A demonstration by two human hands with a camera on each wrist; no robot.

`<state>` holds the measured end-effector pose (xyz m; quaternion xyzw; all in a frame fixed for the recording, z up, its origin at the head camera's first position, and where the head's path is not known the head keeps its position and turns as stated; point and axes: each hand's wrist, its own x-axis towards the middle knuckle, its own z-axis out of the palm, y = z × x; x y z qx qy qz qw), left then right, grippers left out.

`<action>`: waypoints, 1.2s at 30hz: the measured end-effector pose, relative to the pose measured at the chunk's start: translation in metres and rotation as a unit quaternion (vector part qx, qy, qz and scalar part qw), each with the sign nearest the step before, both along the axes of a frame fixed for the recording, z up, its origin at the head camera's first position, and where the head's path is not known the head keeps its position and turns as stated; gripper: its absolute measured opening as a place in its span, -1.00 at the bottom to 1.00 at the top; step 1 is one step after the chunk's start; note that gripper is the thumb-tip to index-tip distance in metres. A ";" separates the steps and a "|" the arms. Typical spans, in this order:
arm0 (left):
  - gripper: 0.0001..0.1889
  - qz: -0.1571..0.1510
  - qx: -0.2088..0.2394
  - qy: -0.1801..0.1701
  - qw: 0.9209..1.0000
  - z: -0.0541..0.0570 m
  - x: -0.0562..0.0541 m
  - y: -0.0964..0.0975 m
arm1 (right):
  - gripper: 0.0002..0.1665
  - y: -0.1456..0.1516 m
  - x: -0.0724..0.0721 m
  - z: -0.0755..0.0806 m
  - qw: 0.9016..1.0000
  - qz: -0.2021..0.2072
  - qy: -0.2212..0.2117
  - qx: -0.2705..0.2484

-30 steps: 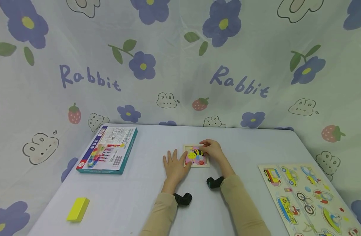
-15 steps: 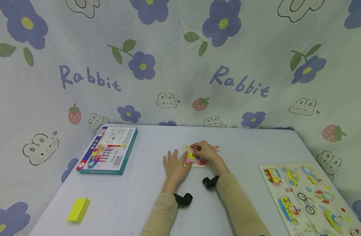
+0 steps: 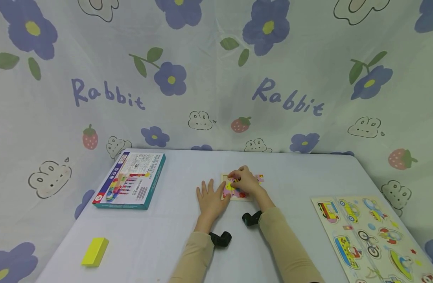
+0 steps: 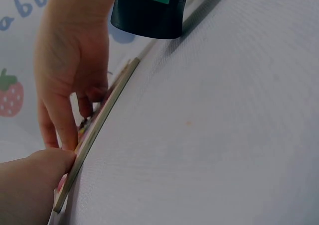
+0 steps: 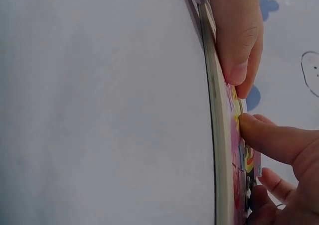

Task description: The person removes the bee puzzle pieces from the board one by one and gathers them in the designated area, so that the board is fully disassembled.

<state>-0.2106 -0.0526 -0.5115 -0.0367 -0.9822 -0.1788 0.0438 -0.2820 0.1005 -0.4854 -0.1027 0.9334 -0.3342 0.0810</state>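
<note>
A small wooden jigsaw puzzle with a bee picture lies on the table in a pale frame. My left hand rests at its left side, fingers spread, thumb on the frame's edge. Over the puzzle's upper part, my right hand pinches a puzzle piece between thumb and fingers; black, yellow and pink show on it in the right wrist view. The hand hides part of the picture. A loose pink piece shows just beyond the puzzle's right edge. From the left wrist, the frame is seen edge-on.
A flat toy box lies at the back left, and a yellow block at the front left. On the right is a large wooden board with vehicle pictures. A patterned cloth hangs behind the white table.
My right hand has moved left from the puzzle's right edge to over its upper middle, uncovering the pink piece at the right. My left hand has stayed in place.
</note>
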 end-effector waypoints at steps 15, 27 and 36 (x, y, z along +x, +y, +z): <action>-0.45 0.002 -0.001 0.012 1.000 -0.001 0.001 0.000 | -0.50 0.002 0.002 -0.004 0.994 -0.056 -0.005 -0.093; -0.49 -0.110 -0.005 0.064 0.992 -0.003 0.002 0.008 | -0.70 0.004 0.003 -0.002 0.989 -0.071 -0.010 -0.126; -0.47 -0.121 -0.062 0.041 0.990 -0.004 0.004 0.015 | -0.75 0.005 0.005 0.002 0.989 -0.068 -0.010 -0.131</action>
